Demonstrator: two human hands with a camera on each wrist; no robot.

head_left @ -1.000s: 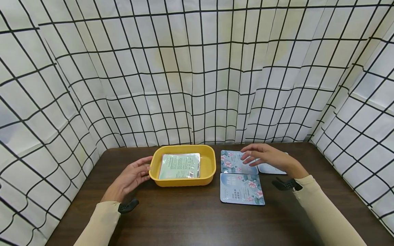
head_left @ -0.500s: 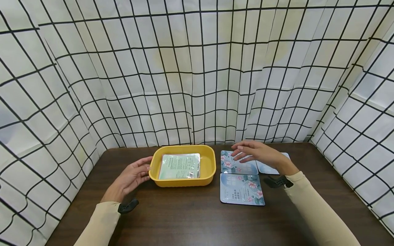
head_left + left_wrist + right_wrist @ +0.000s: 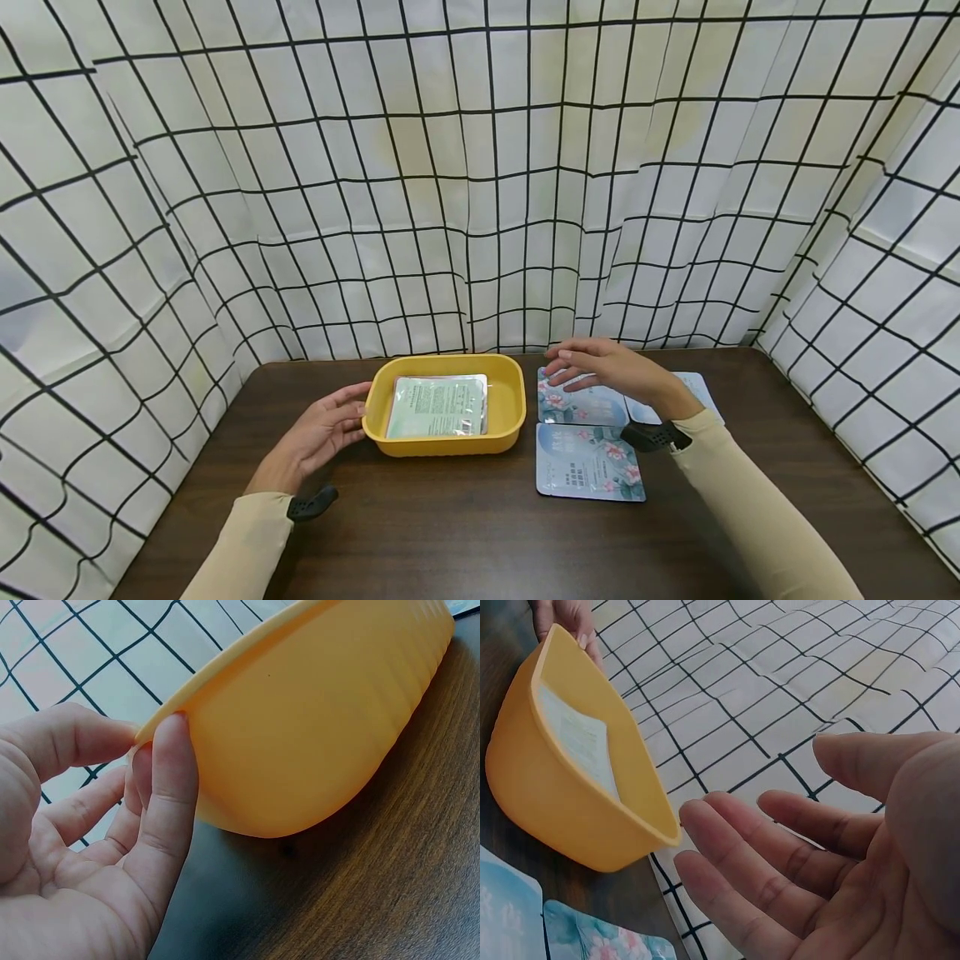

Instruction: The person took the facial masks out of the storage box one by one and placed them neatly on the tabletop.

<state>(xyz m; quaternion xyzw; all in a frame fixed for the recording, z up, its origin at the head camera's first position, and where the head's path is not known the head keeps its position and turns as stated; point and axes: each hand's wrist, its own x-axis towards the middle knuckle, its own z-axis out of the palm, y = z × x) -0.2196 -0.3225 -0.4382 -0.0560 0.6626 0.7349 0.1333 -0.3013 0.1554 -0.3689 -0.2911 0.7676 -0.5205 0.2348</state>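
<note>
On the dark table stands a yellow plastic basin (image 3: 450, 447), holding a pale green flat packet (image 3: 438, 406), printed side up; a pinkish edge shows beneath it. My left hand (image 3: 322, 429) is at the basin's left end. In the left wrist view its thumb and a finger pinch the basin's rim (image 3: 225, 660). With fingers spread and relaxed, my right hand (image 3: 622, 373) hovers over two blue floral sachets, a back left one (image 3: 592, 410) and a back right one (image 3: 701, 392), both partly covered. Nothing is in that hand in the right wrist view.
A third blue floral sachet (image 3: 590, 461) lies flat, nearer to me, right of the basin. White cloth with a black grid (image 3: 517, 208) encloses the table (image 3: 450, 533) at the back and sides.
My right hand has drifted left across the back sachets toward the basin, uncovering more of the back right one. The left hand, basin and sachets stay in place.
</note>
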